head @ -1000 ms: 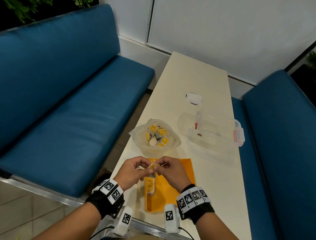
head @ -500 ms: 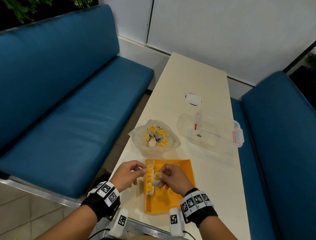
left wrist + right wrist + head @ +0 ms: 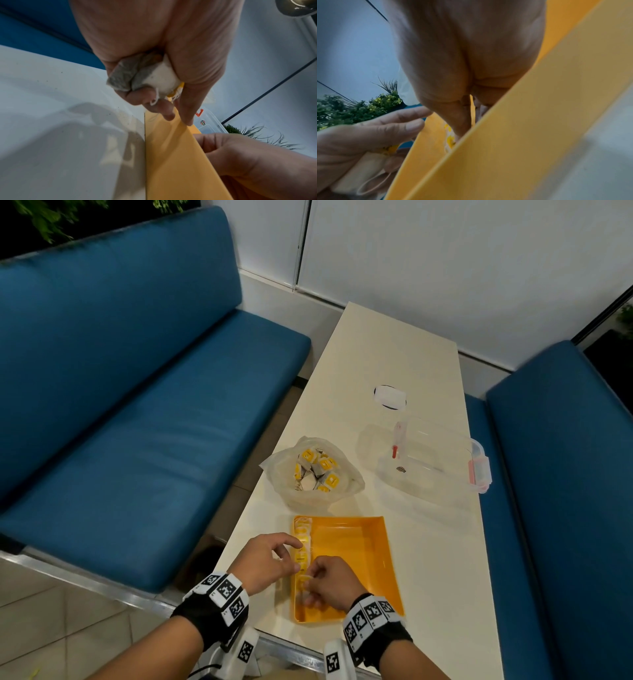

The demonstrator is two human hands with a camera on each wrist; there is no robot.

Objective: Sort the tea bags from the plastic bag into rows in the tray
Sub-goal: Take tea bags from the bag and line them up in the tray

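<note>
The orange tray (image 3: 363,556) lies at the table's near edge. A row of tea bags (image 3: 302,537) stands along its left wall. My right hand (image 3: 310,580) reaches down into the tray at the near end of that row and pinches a tea bag (image 3: 306,576) between thumb and fingers. My left hand (image 3: 291,553) hovers just outside the left wall and grips spare tea bags (image 3: 145,75) in its curled fingers, strings dangling. The plastic bag (image 3: 284,465), holding several yellow-tagged tea bags (image 3: 317,469), sits just beyond the tray.
A clear lidded plastic container (image 3: 435,457) stands to the right of the bag. Farther back lies a white disc (image 3: 389,397). The narrow cream table (image 3: 394,354) runs between two blue benches (image 3: 137,422); its left edge is close to my left hand.
Both hands, which were together over the tray's far edge, have come nearer. The right went down into the tray with a tea bag; the left shifted outside the left wall.
</note>
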